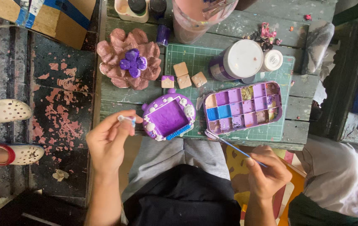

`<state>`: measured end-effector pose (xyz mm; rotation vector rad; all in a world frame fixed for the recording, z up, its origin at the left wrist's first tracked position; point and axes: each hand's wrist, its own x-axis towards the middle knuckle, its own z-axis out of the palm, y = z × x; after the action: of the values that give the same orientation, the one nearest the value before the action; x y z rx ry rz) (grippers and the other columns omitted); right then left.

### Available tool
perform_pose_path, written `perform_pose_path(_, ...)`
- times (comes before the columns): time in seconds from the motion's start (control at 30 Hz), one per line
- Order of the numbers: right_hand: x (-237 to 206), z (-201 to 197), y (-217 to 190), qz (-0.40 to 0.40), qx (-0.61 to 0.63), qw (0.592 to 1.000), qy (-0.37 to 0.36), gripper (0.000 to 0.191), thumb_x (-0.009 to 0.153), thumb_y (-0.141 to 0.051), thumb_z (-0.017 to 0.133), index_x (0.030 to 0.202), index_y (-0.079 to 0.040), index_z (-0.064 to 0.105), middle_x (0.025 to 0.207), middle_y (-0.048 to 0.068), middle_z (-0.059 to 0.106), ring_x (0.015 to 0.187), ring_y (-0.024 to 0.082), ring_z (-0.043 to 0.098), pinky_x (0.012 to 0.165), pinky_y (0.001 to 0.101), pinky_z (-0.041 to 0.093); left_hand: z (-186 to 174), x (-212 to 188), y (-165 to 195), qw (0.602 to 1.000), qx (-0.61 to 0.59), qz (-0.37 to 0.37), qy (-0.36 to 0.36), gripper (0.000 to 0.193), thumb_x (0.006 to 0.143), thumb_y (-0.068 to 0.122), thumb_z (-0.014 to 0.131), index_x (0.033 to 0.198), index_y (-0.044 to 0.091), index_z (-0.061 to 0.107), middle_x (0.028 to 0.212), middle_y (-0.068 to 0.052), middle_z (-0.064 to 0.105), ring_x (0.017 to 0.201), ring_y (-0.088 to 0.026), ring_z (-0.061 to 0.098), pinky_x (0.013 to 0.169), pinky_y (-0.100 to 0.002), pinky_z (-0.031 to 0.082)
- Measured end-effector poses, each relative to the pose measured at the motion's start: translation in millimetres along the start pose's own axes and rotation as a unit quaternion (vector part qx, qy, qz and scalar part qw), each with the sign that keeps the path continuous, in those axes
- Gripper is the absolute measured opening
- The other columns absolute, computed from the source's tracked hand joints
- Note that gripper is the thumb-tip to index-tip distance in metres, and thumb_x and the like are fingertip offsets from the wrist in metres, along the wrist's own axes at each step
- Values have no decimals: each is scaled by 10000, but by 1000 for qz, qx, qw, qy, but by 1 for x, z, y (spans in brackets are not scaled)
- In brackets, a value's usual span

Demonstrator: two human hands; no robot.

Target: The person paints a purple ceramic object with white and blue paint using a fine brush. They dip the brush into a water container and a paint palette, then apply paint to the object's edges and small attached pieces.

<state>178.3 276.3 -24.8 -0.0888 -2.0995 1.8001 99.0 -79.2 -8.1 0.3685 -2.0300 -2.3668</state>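
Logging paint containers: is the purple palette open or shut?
Open: palette shows its paint wells uncovered, several holding colour.

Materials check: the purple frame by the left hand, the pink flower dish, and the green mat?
Purple frame: likely moulded clay or plaster, painted glossy purple; lumpy white knobs on its rim.
Pink flower dish: looks like clay or plaster, matte dusty pink, thick uneven petals.
Green mat: probably rubbery plastic cutting mat; flat, printed grid.

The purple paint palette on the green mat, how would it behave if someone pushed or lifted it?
The purple paint palette lies flat and wide, so it would probably slide, not tip. Its thin plastic wells suggest it is light. Wet paint could spill if it tilts.
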Motion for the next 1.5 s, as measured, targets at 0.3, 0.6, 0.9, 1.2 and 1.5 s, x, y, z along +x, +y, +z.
perform_pose_path(0.3, 22, -7, 13, 27, 266, 963, 7, 66, 989, -38, 686, 1000, 19, 655, 770, 55, 581, 708, 135, 480, 642, 290, 340, 1, 4, -7, 997, 68, 38, -26, 293, 1123, 90, 474, 1372, -16, 587, 1079, -58, 641, 885, -88, 558, 804, -241, 486)
perform_pose_path(0.6, 37, 11, 15, 107, 341, 933, 35, 128, 1110, -132, 574, 1099, -5, 574, 830, 62, 556, 756, 139, 471, 713, 292, 366, 0, 0, -16, 984, 170, 51, -5, 227, 1130, 128, 440, 1199, -27, 591, 994, -73, 640, 858, -112, 573, 806, -254, 505)
perform_pose_path(0.9, 40, 12, 24, 113, 349, 929, 47, 117, 1095, -123, 533, 1105, -9, 560, 903, 113, 599, 806, 150, 510, 809, 314, 423, 9, -3, -12, 908, 334, 242, -80, 773, 793, 683, 675, 1162, 90, 343, 1421, -213, 455, 1362, -379, 362, 1160, -558, 299)
perform_pose_path(1.2, 27, 4, 36, 101, 314, 942, 67, 151, 1134, -80, 532, 1132, 48, 611, 938, 143, 641, 853, 185, 578, 824, 330, 467, 26, 4, -7, 872, 407, 263, -75, 884, 676, 348, 996, 1167, 107, 301, 1490, -237, 476, 1418, -399, 432, 1143, -564, 241)
perform_pose_path(1.5, 23, 8, 41, 98, 295, 946, 93, 184, 1147, -112, 549, 1090, 46, 624, 972, 139, 653, 845, 191, 590, 761, 298, 477, 23, 3, -8, 871, 397, 278, -74, 832, 689, 336, 994, 1148, 118, 335, 1454, -220, 533, 1396, -363, 485, 1121, -538, 252)
